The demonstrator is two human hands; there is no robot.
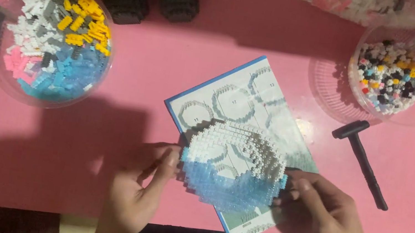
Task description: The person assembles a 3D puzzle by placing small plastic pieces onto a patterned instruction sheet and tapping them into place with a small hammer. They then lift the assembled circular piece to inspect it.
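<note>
Both hands, left and right, clamp the brick dome over the pink table.

Dim, uneven light falls on your pink table, brightest at the centre and fading to murk at the left edge. Your left hand casts a broad soft shadow leftward. Glare whitens the instruction booklet. The whole picture looks soft and slightly smeared.

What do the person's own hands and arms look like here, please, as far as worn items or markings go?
Both the left hand and the right hand are bare: no gloves, rings, watch or sleeves show. The forearms are uncovered to the frame's edge, and the fingernails look short and unpainted.
</note>
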